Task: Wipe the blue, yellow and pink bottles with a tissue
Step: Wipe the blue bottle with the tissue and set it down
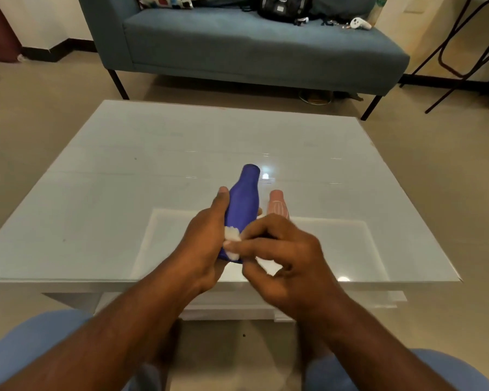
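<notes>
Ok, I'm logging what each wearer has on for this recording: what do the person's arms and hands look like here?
Both forearms are bare, with no sleeves in view. The left hand and right hand wear no gloves, and no rings, watch or wristband show. Fingernails are short and unpainted where visible. At the bottom corners of the head view, the knees are covered in blue fabric.

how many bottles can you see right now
2: the blue bottle gripped in the left hand, and the pink bottle standing on the table behind. The yellow one may be hidden.
</notes>
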Demonstrator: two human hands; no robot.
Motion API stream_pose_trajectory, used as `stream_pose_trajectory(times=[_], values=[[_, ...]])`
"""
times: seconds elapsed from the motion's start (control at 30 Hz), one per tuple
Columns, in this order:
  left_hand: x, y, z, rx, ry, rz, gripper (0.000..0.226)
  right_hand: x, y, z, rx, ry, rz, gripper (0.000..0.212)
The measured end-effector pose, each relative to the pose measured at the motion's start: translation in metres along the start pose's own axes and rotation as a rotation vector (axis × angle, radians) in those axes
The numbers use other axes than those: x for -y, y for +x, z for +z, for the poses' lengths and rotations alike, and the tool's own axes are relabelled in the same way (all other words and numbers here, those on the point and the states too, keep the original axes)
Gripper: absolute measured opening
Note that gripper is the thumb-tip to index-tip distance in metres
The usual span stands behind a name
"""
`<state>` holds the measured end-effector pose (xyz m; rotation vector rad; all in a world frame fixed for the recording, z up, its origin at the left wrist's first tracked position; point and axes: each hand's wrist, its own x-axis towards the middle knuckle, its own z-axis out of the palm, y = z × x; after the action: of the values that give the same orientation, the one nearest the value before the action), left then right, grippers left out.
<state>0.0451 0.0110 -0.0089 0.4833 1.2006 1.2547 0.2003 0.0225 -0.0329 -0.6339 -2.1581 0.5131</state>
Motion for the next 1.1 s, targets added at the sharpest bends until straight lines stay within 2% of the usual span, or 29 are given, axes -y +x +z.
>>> stream_pose_trajectory(times=[0.07,0.27,0.4,0.53,0.6,0.7,0.77,0.87,0.97,1.1], values=[[-0.003,-0.001,-0.003,-0.002,0.022,0.027,0.048,-0.001,0.001,0.001,0.036,-0.023,-0.032,0.024],[0.005,-0.008,0.007,0.084,0.073,-0.047,0.052,-0.022,0.017,-0.023,-0.237,-0.022,0.18,0.036],[0.002,-0.001,0.002,-0.094,-0.022,0.022,0.041,-0.01,0.005,-0.009,-0.112,-0.022,0.068,0.022],[0.002,0.001,-0.002,-0.085,0.074,0.046,0.043,-0.007,0.0,-0.005,-0.032,-0.032,-0.043,0.019],[0.009,0.0,0.0,-0.023,0.147,0.046,0.041,-0.016,0.004,-0.01,-0.097,-0.059,0.029,0.019],[0.012,-0.003,0.006,0.084,0.164,-0.055,0.047,-0.029,0.011,-0.022,-0.25,-0.079,0.197,0.032],[0.012,-0.001,0.006,0.07,0.144,-0.031,0.045,-0.031,0.012,-0.024,-0.296,-0.088,0.241,0.033],[0.006,0.001,0.004,-0.047,0.111,0.048,0.035,-0.024,0.007,-0.018,-0.243,-0.07,0.193,0.038],[0.0,0.0,0.001,-0.059,0.068,0.063,0.029,-0.016,0.003,-0.01,-0.134,-0.043,0.104,0.034],[0.001,0.0,0.002,-0.044,0.221,0.111,0.037,-0.014,0.008,-0.012,-0.194,0.079,0.172,0.017]])
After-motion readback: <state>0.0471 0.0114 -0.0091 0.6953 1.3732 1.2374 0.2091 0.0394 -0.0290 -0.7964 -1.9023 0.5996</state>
